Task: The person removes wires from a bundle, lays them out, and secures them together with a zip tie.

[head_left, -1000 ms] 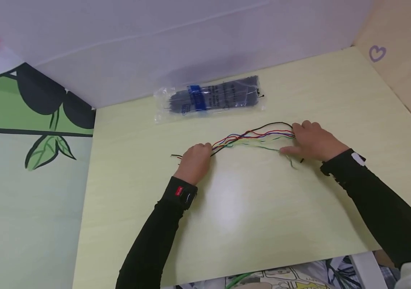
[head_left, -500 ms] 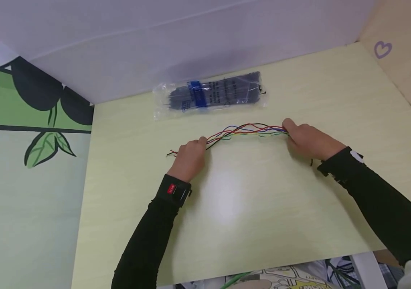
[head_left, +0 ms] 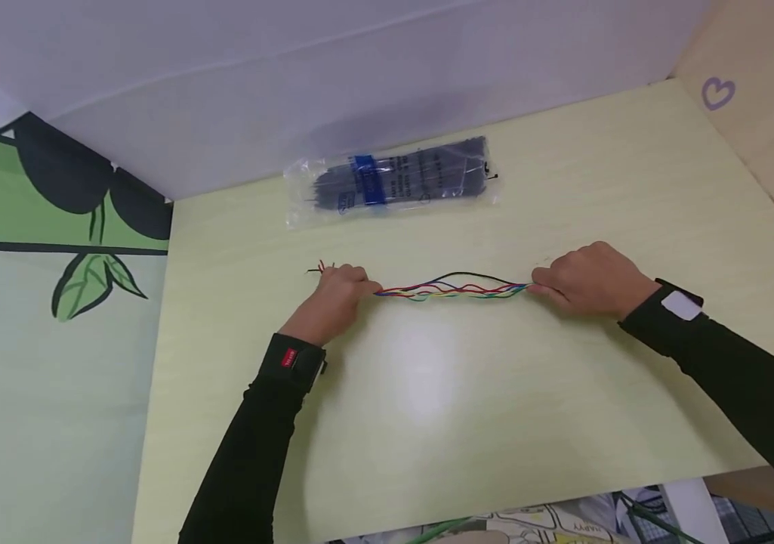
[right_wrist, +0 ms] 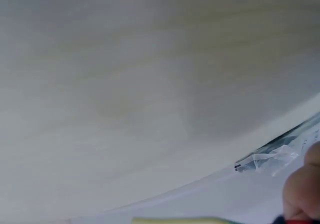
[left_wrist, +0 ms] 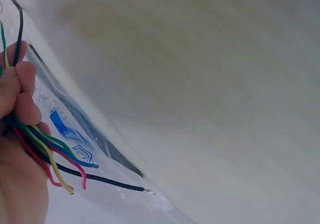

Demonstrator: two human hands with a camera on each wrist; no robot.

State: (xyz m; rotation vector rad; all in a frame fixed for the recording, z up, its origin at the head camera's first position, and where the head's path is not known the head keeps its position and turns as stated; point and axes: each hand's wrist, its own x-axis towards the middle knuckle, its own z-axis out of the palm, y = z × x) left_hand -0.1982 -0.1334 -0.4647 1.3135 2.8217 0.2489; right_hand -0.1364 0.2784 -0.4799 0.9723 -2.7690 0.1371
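Observation:
A bundle of thin coloured wires (head_left: 454,290), in black, red, blue, yellow and green, stretches nearly level between the two hands in the head view. The left hand (head_left: 339,301) grips its left end. In the left wrist view the wires' loose ends (left_wrist: 65,159) fan out below the curled fingers, the black one longest with a bare copper tip. At the other end, the right hand (head_left: 587,281) holds the bundle with its fingers curled. Only part of that hand (right_wrist: 304,189) shows in the right wrist view, beside a yellow wire end (right_wrist: 175,220).
A clear plastic bag of black cable ties (head_left: 400,177) lies along the back of the pale wooden table (head_left: 441,431). A lilac panel (head_left: 359,91) rises behind it and a peach panel (head_left: 767,98) stands at the right. Printed cloth shows below the front edge.
The right hand has regripped its end of the wires and turned over. Both hands have moved apart, the left one further left, and the bundle between them now lies straighter and nearer.

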